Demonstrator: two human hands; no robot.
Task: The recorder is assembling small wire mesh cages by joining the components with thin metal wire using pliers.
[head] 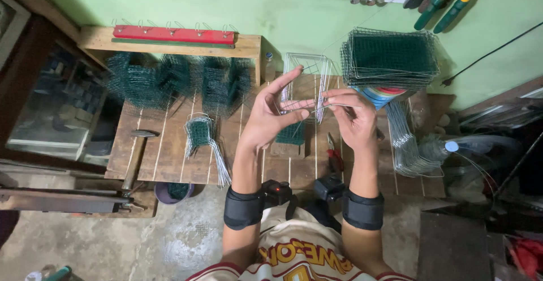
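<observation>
**Thin wire held between 2 hands above the bench**

The left hand (270, 114) and right hand (355, 118) pinch a thin wire (325, 107) between fingertips, held in the air over the wooden table (169, 156). The wire's springy ends could likely slip free or prick a finger if the pinch loosens. Room is tight: a wire frame (308, 77) stands just behind, pliers (334, 154) lie below, a mesh stack (390, 57) sits right. Bare boards near the hammer (136, 159) are freer.
</observation>
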